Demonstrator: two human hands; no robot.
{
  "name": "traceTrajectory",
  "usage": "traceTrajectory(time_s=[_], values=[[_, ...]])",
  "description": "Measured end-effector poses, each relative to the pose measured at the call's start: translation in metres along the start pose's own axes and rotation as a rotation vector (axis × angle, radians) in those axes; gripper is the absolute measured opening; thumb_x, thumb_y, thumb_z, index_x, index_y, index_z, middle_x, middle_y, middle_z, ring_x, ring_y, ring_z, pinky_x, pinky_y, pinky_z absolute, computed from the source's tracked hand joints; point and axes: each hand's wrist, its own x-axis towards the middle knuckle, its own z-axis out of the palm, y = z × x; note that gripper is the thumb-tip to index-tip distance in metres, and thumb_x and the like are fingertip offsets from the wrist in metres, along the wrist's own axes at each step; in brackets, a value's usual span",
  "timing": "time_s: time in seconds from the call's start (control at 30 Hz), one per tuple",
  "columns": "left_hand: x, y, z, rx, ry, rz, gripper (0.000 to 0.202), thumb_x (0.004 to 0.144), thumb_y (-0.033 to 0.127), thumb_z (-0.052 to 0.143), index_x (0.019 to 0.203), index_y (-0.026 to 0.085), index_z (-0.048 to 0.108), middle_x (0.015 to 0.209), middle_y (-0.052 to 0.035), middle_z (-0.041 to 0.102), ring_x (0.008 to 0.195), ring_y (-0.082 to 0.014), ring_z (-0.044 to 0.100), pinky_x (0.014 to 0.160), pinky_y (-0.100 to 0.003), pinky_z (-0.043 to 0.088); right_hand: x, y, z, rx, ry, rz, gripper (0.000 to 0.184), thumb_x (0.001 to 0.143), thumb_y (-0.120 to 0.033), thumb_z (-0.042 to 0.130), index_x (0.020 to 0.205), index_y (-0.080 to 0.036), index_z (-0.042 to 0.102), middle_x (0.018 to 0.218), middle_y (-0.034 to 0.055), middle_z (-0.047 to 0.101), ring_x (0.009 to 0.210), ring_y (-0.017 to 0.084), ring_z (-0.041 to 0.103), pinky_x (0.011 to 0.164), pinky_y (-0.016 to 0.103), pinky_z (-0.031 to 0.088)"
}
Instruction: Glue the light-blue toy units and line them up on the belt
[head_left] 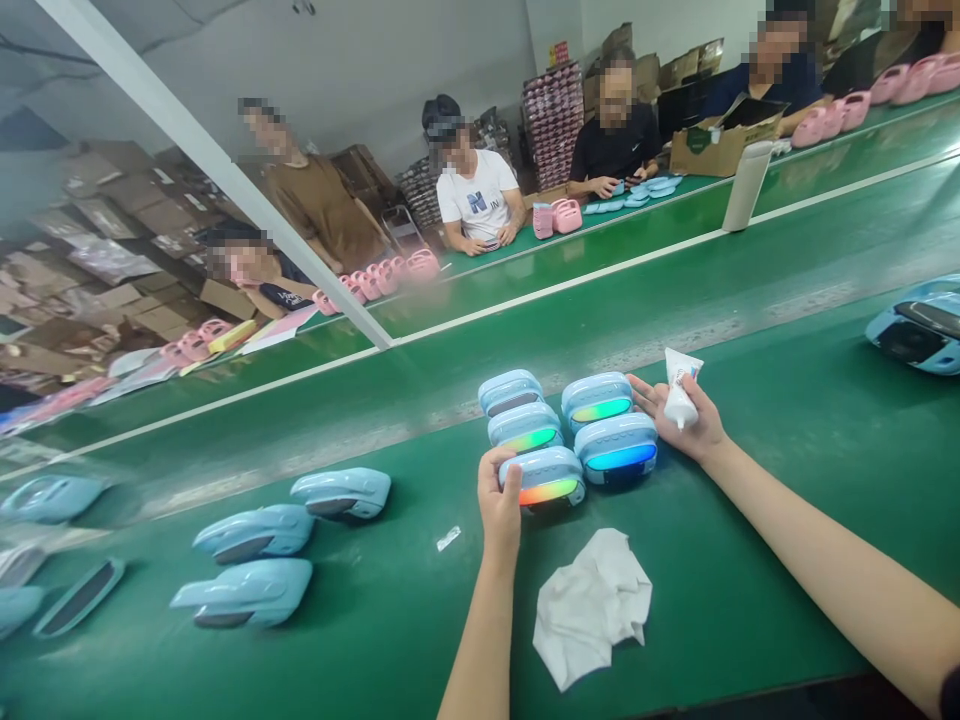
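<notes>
Several light-blue speakers with glowing light strips stand in a tight cluster on the green belt point(750, 560). My left hand point(499, 500) is closed round the left end of the nearest speaker point(546, 478), whose strip glows orange and green. My right hand point(686, 415) holds a small white tube point(679, 390) in its palm, with the fingers reaching out to touch the right side of the cluster beside a speaker with a blue strip point(619, 450). A crumpled white cloth point(592, 605) lies on the belt just in front of the speakers.
Unlit blue speaker shells point(251, 590) lie to the left, and another blue unit point(915, 330) sits at the right edge. Across the belt several people sit with pink speakers point(559, 215), a white bottle point(746, 185) and cardboard boxes. A small white scrap point(448, 538) lies near my left wrist.
</notes>
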Motion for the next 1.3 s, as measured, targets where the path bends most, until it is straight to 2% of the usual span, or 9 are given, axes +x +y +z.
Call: traceTrajectory(time_s=[0.1,0.2,0.3,0.43,0.53,0.7,0.9,1.07,1.3], values=[[-0.013,0.007,-0.007,0.120,0.144,0.108,0.032,0.085,0.043,0.056,0.110,0.023,0.056,0.115,-0.0077,0.055,0.111,-0.0227,0.050,0.096,-0.035,0.039,-0.007,-0.007,0.004,-0.030,0.026,0.013,0.048,0.086,-0.067,0.051,0.070,-0.022,0.055,0.135,-0.0009,0.045,0.132,0.025,0.029,0.111,0.042,0.028],[-0.030,0.014,-0.017,0.363,0.246,0.361,0.017,0.082,0.031,0.061,0.097,0.023,0.063,0.096,-0.0069,0.062,0.096,-0.0222,0.056,0.088,-0.036,0.041,-0.024,-0.021,0.020,-0.215,0.176,-0.112,0.043,0.083,-0.068,0.055,0.081,-0.025,0.060,0.133,0.0003,0.047,0.130,0.026,0.031,0.110,0.041,0.028],[-0.042,0.017,-0.017,0.567,0.011,0.453,0.015,0.077,0.026,0.066,0.091,0.024,0.070,0.067,-0.0032,0.061,0.062,-0.0178,0.052,0.065,-0.030,0.037,-0.058,-0.032,0.046,-0.535,0.229,-0.332,0.048,0.083,-0.073,0.050,0.078,-0.026,0.059,0.125,0.0033,0.051,0.117,0.029,0.043,0.103,0.043,0.035],[-0.045,0.017,-0.005,0.672,-0.144,0.283,0.025,0.071,0.034,0.073,0.094,0.023,0.074,0.052,-0.0008,0.053,0.048,-0.0153,0.041,0.056,-0.029,0.026,-0.101,-0.022,0.077,-0.930,0.041,-0.515,0.044,0.085,-0.071,0.051,0.081,-0.028,0.060,0.110,0.0072,0.056,0.083,0.027,0.055,0.076,0.044,0.048],[-0.044,0.016,0.002,0.691,-0.115,0.248,0.029,0.072,0.036,0.072,0.098,0.023,0.074,0.053,-0.0020,0.055,0.049,-0.0156,0.042,0.056,-0.029,0.026,-0.109,-0.005,0.084,-1.181,-0.179,-0.444,0.032,0.083,-0.062,0.061,0.091,-0.031,0.062,0.094,0.0073,0.060,0.076,0.027,0.058,0.068,0.042,0.049],[-0.050,0.012,0.003,0.832,-0.072,0.457,0.032,0.081,0.034,0.065,0.109,0.021,0.070,0.054,0.0001,0.061,0.045,-0.0127,0.045,0.050,-0.027,0.025,-0.096,0.008,0.084,-1.312,-0.137,-0.303,0.045,0.086,-0.060,0.055,0.112,-0.024,0.062,0.086,0.0087,0.062,0.078,0.028,0.060,0.077,0.042,0.050],[-0.052,0.015,0.007,1.117,-0.062,0.670,0.036,0.091,0.033,0.051,0.115,0.009,0.063,0.054,0.0031,0.062,0.040,-0.0094,0.048,0.046,-0.026,0.030,-0.086,0.004,0.086,-1.469,-0.205,-0.240,0.050,0.091,-0.062,0.043,0.075,-0.021,0.068,0.079,0.0064,0.063,0.077,0.026,0.062,0.073,0.035,0.052],[-0.053,0.017,0.011,1.160,-0.068,0.641,0.039,0.093,0.035,0.047,0.115,0.007,0.062,0.049,0.0048,0.058,0.038,-0.0099,0.050,0.043,-0.026,0.030,-0.085,0.006,0.088,-1.447,-0.156,-0.252,0.052,0.091,-0.063,0.041,0.074,-0.023,0.069,0.090,0.0061,0.065,0.086,0.028,0.062,0.074,0.035,0.053],[-0.058,0.015,0.009,1.176,-0.076,0.603,0.039,0.093,0.036,0.047,0.119,0.009,0.060,0.055,0.0042,0.061,0.042,-0.0104,0.054,0.044,-0.026,0.032,-0.091,0.020,0.094,-1.347,0.093,-0.264,0.061,0.089,-0.069,0.041,0.110,-0.017,0.066,0.107,0.0129,0.062,0.102,0.033,0.057,0.085,0.043,0.051]])
